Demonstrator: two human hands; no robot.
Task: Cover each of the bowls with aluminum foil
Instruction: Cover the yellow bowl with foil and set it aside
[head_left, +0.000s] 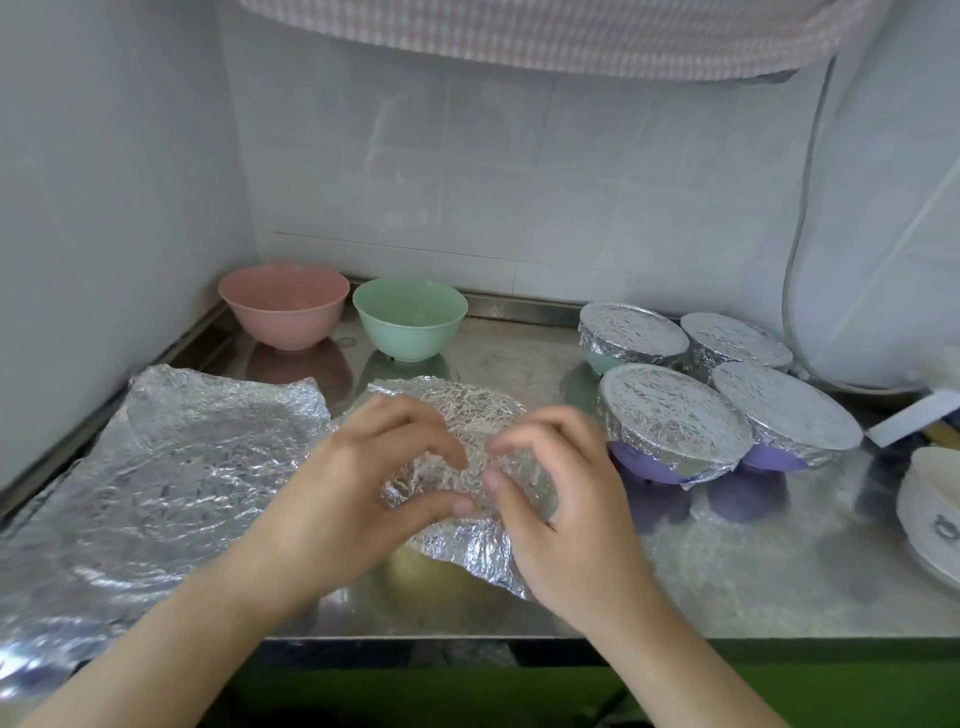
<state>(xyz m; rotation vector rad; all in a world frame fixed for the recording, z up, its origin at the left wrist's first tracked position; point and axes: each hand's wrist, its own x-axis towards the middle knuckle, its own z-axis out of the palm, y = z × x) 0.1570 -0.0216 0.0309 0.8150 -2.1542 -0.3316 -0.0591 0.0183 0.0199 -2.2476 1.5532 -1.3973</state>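
A yellowish bowl (431, 571) stands at the counter's front centre under a crumpled foil sheet (467, 415). My left hand (363, 483) and my right hand (561, 499) lie on either side of it, fingers curled round the foil over the rim. A pink bowl (284, 304) and a green bowl (410, 317) stand uncovered at the back left. Several foil-covered bowls sit at the right: two purple in front (670, 426) (784, 410), two behind (631, 332) (732, 340). A loose foil sheet (171, 457) lies flat at the left.
The steel counter (753, 561) has tiled walls at the left and back. A white dish (930, 499) sits at the right edge, with a white cloth bag (878, 234) and a cord above it. A green front edge (779, 670) runs below the counter.
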